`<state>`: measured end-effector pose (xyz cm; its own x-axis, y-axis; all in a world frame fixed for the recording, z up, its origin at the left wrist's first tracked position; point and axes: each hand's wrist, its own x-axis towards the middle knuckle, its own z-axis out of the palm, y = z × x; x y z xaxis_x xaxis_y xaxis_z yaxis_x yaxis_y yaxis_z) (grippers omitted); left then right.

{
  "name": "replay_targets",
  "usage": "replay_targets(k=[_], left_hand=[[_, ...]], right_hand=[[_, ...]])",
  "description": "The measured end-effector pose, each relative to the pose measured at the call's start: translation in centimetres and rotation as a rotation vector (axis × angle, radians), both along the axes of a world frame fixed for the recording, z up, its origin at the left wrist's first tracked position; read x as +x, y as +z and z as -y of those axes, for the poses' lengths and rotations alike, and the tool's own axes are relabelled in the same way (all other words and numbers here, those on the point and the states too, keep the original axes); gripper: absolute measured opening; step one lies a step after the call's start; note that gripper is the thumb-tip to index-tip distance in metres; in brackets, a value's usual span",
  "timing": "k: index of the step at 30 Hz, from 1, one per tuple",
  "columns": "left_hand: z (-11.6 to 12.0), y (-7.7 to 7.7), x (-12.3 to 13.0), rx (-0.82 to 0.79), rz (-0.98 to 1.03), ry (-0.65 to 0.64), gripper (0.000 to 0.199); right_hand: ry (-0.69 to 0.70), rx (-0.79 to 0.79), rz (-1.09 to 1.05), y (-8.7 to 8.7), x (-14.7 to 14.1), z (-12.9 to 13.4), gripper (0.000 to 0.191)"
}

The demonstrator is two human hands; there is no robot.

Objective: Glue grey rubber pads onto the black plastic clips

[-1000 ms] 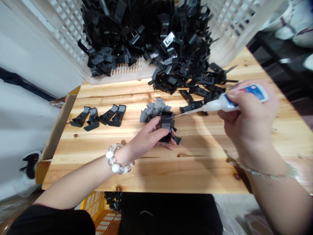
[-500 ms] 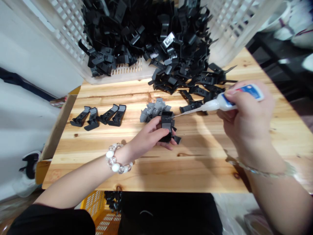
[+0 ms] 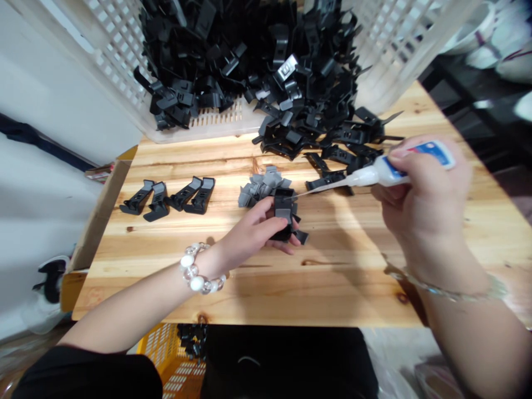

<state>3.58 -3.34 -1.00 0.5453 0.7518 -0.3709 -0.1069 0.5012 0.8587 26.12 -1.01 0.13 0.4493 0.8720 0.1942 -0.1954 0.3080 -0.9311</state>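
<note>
My left hand is closed around a black plastic clip, thumb on its face, over the middle of the wooden table. In my right hand is a white glue bottle with a blue label, tilted so its long thin nozzle points left. The nozzle tip is close to the clip's right edge; whether it touches cannot be made out. Just behind the held clip lies a heap of small grey pads. Several finished-looking black clips lie in a row at the left.
A white perforated crate full of black clips stands at the back, and more loose clips spill in front of it. Below the table's front edge is a yellow basket. A cardboard box stands at the left.
My right hand and the glue bottle have shifted slightly to the right, drawing the nozzle a little away from the clip. My left hand and its clip have stayed in place.
</note>
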Motion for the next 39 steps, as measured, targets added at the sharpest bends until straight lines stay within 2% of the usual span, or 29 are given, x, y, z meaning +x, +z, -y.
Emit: replay_targets(k=[2,5,12,16,20,26,30,33,36,39], left_hand=[[0.0,-0.1,0.0,0.003,0.006,-0.003,0.015],[-0.1,-0.1,-0.1,0.013,0.021,0.006,0.013],[-0.3,-0.2,-0.2,0.054,0.043,0.096,0.017],[-0.2,-0.1,0.0,0.048,0.022,0.076,0.02],[-0.1,0.0,0.1,0.033,-0.034,0.035,0.024],[-0.1,-0.5,0.1,0.032,-0.057,0.01,0.025],[0.0,-0.9,0.2,0.045,-0.077,-0.011,0.031],[0.0,-0.9,0.2,0.064,-0.089,-0.029,0.031],[0.0,-0.9,0.3,0.069,-0.09,-0.039,0.028],[0.0,-0.9,0.3,0.068,-0.096,-0.052,0.027]], right_hand=[[0.056,0.0,-0.033,0.2,0.2,0.1,0.014],[0.172,-0.08,-0.113,0.4,0.5,0.2,0.019],[0.371,-0.235,-0.198,0.5,0.0,0.6,0.029],[0.543,-0.34,-0.167,0.4,-0.9,1.2,0.031],[0.592,-0.358,-0.046,-0.3,-1.9,1.5,0.034],[0.719,-0.388,0.14,-1.0,-2.6,2.3,0.015],[0.704,-0.379,0.398,-0.8,-3.0,2.9,0.012],[0.663,-0.287,0.568,-0.7,-3.4,3.2,0.011],[0.571,-0.196,0.684,-0.9,-3.5,3.3,0.007],[0.496,-0.177,0.762,-1.2,-3.5,3.3,0.006]])
